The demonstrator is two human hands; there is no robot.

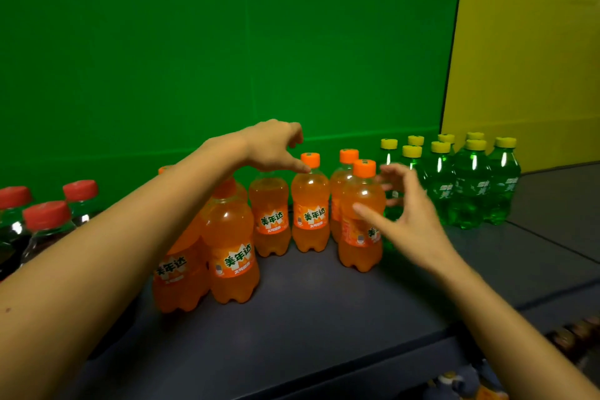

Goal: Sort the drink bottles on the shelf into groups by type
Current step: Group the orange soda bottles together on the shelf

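Several orange soda bottles (310,204) with orange caps stand in the middle of the dark shelf (308,318). Green bottles (470,185) with yellow caps are grouped at the right. Dark cola bottles (45,227) with red caps stand at the left edge. My left hand (276,146) hovers over the orange group, a fingertip touching the neck of one orange bottle. My right hand (406,208) is spread open beside the front orange bottle (362,217), thumb on its side, fingers apart behind it.
A green backdrop (227,58) rises behind the shelf and a yellow panel (526,58) closes the right side. More bottles show on a lower level at the bottom right (461,383). The shelf's front edge runs diagonally below my arms.
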